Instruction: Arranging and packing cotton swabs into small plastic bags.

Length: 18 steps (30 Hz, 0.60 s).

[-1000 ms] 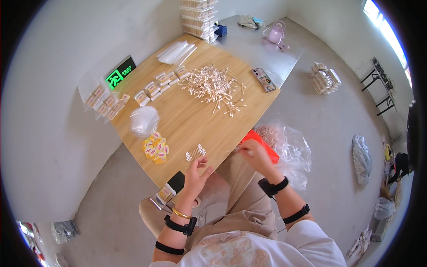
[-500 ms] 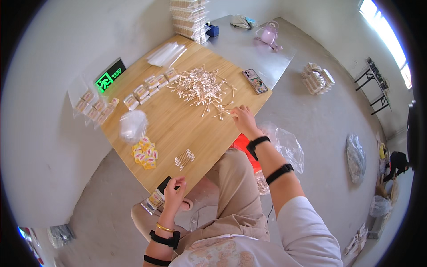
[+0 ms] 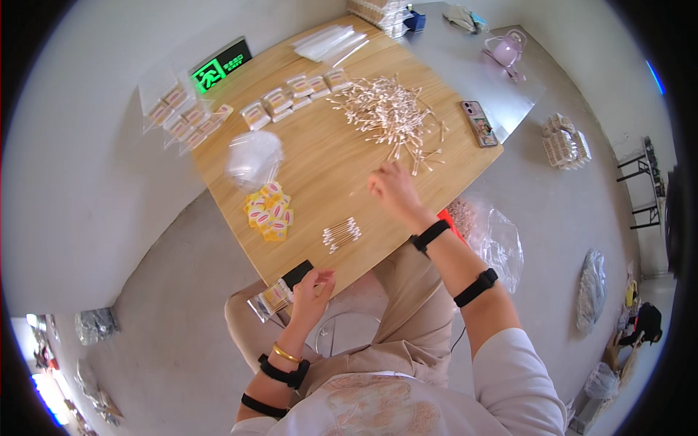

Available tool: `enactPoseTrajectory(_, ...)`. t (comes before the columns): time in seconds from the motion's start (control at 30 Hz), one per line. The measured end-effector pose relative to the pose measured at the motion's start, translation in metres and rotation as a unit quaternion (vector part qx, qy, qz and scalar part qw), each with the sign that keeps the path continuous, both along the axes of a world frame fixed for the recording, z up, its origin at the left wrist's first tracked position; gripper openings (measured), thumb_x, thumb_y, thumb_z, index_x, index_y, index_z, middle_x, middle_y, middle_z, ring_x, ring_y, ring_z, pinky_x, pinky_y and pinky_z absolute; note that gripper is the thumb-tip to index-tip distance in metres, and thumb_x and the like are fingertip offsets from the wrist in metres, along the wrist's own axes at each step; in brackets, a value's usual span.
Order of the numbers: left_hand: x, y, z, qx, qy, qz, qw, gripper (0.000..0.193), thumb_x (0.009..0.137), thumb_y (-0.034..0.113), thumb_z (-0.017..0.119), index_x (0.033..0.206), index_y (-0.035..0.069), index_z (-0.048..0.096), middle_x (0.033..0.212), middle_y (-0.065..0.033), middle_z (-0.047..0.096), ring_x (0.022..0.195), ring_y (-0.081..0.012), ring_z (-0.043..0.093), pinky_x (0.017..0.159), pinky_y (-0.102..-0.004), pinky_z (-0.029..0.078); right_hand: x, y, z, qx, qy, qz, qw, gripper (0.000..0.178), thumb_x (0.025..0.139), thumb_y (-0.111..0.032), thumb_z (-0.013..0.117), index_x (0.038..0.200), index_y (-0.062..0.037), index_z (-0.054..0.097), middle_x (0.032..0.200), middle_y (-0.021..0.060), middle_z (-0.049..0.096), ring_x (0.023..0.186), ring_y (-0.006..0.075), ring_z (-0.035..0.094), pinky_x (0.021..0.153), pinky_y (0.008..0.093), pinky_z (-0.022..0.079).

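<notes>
My right hand (image 3: 395, 190) is over the table with its fingers pinched, nearer to me than the loose pile of cotton swabs (image 3: 385, 109). A faint, blurred cotton swab (image 3: 354, 194) seems to stick out leftward from its fingertips. At the table's near edge, my left hand (image 3: 313, 294) has its fingers loosely curved and apart, with nothing seen in them. Beside it lie a black flat object (image 3: 297, 274) and a clear packet of cotton swabs (image 3: 270, 300). A small neat row of swabs (image 3: 341, 235) lies between my hands.
Yellow-and-white cards (image 3: 269, 212), clear plastic bags (image 3: 254, 158) and small filled packs (image 3: 277, 102) line the left side. Plastic sleeves (image 3: 331, 43) lie at the back. A phone (image 3: 479, 123) rests at the right edge; below it hangs a clear bag (image 3: 502, 247).
My right hand has drawn back from the swab pile, toward the small row. My left hand's fingers have loosened a little. The whole view has shifted, so the table appears farther right.
</notes>
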State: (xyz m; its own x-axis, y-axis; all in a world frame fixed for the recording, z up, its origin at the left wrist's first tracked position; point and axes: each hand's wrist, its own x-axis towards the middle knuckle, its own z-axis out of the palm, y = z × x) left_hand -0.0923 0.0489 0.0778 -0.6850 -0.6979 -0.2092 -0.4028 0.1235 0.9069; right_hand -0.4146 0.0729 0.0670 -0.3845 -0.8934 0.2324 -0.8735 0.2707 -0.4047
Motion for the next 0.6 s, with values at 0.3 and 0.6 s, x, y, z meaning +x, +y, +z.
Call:
enactPoseTrajectory(0.3, -0.023, -0.014, 0.008, -0.138, -0.058, -0.028, 0.988, 0.037, 0.088, 0.022, 0.067, 0.121, 0.006, 0.060, 0.114, -0.0115, 0.064, 0.107, -0.0264, 0.060, 0.100, -0.0445, 0.039, 0.080, -0.010, 0.002, -0.015, -0.081, 0.086, 0.993, 0.008, 0.079, -0.006, 0.066, 0.082, -0.0123, 0.063, 0.094, 0.0061, 0.057, 0.099, 0.0285, 0.053, 0.084, 0.0408, 0.043)
enactPoseTrajectory(0.6, -0.071, -0.050, -0.027, -0.399, -0.136, -0.041, 0.906, 0.052, 0.086, 0.029, 0.070, 0.132, 0.012, 0.052, 0.140, -0.0135, 0.042, 0.133, -0.0371, 0.036, 0.108, -0.0529, 0.029, 0.061, 0.041, 0.013, -0.052, -0.101, -0.016, 0.993, 0.015, 0.079, -0.001, 0.063, 0.091, -0.0103, 0.067, 0.097, 0.0093, 0.060, 0.098, 0.0334, 0.053, 0.086, 0.0433, 0.046)
